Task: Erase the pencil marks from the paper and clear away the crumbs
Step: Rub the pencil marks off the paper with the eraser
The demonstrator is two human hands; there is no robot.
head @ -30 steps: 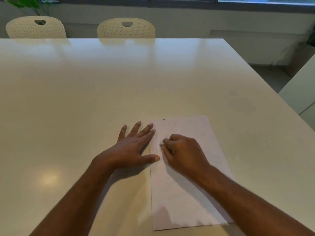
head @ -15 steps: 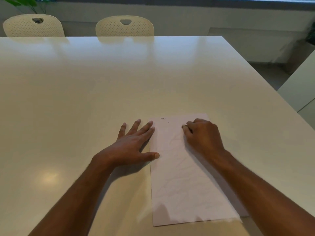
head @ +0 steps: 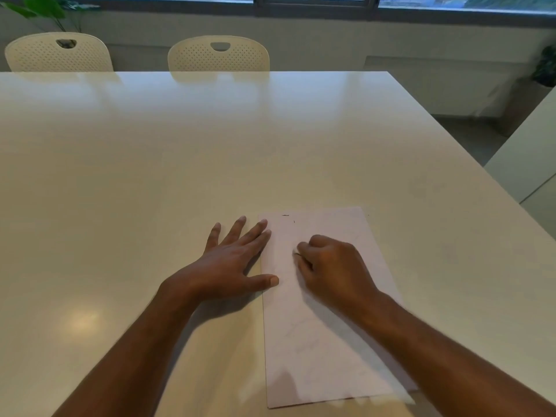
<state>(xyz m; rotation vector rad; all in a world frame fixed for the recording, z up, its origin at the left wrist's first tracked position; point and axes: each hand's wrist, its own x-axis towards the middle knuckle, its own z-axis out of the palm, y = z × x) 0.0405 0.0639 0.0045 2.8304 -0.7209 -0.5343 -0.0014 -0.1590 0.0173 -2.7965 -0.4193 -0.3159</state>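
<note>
Glossy cream counter (head: 180,164), ceiling light glare near the front-left. Two perforated cream chairs at the far edge: one at far left (head: 58,52), the other (head: 218,54) nearer centre, with a leafy plant (head: 45,9) behind the left one. Window strip (head: 316,1) along the back wall, another pale counter (head: 529,158) at right.

Pale pinkish paper (head: 319,350) with faint grey pencil marks (head: 301,335), glossy cream table (head: 180,164), cream dotted-perforated chairs (head: 219,54), green plant (head: 45,9).
</note>
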